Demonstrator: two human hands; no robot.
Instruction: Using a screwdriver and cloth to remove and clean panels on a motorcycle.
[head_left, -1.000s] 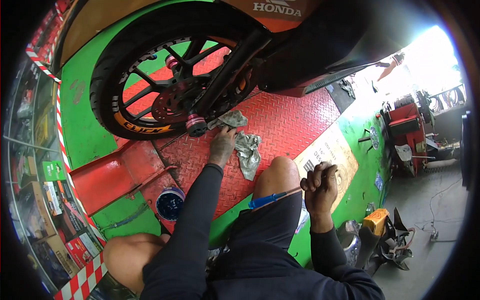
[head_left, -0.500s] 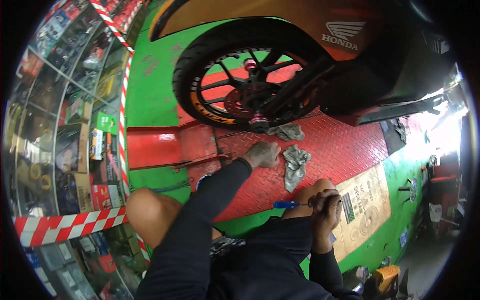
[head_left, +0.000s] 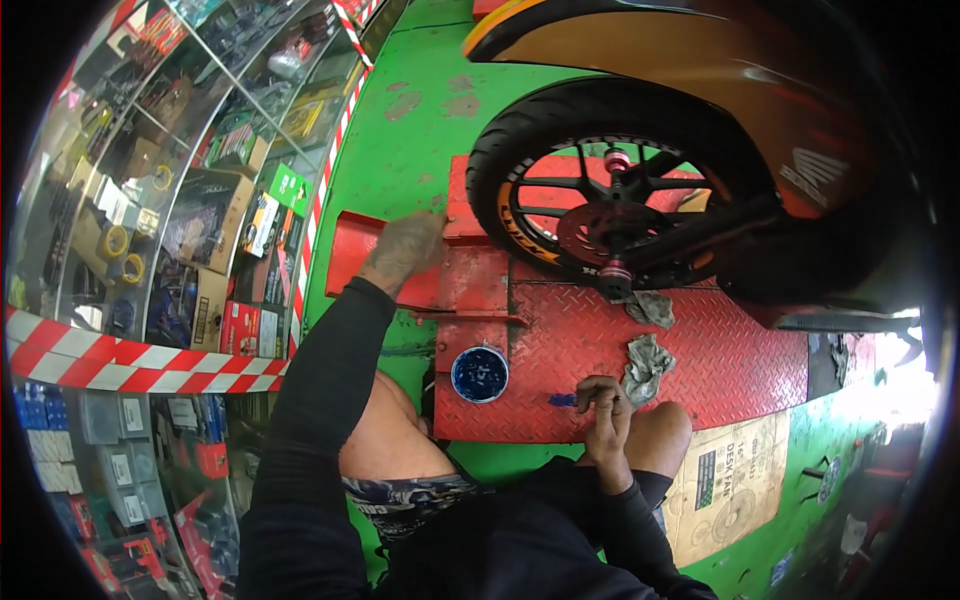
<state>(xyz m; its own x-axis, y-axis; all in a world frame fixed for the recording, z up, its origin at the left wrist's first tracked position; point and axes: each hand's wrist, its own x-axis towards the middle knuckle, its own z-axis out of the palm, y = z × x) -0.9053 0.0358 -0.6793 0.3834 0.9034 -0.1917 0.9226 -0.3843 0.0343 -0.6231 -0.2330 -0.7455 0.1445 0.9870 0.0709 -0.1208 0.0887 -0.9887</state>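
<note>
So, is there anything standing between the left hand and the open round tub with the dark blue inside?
Yes: a narrow red metal lip crosses the direct line between the left hand and the tub. It looks raised, though its height is hard to judge. Nothing else visible stands between them.

Hands, two: left hand (head_left: pixel 410 245), right hand (head_left: pixel 605 415); blue-handled tool (head_left: pixel 562 400), one; open tub (head_left: pixel 480 401), one; crumpled grey rags (head_left: pixel 648 368), two; motorcycle (head_left: pixel 800 120), one; wheel (head_left: pixel 488 190), one; brake disc (head_left: pixel 578 236), one; pinkish-red axle collars (head_left: pixel 614 272), two; flattened cardboard sheet (head_left: pixel 740 480), one; yellow rings (head_left: pixel 105 240), at least three.
</note>
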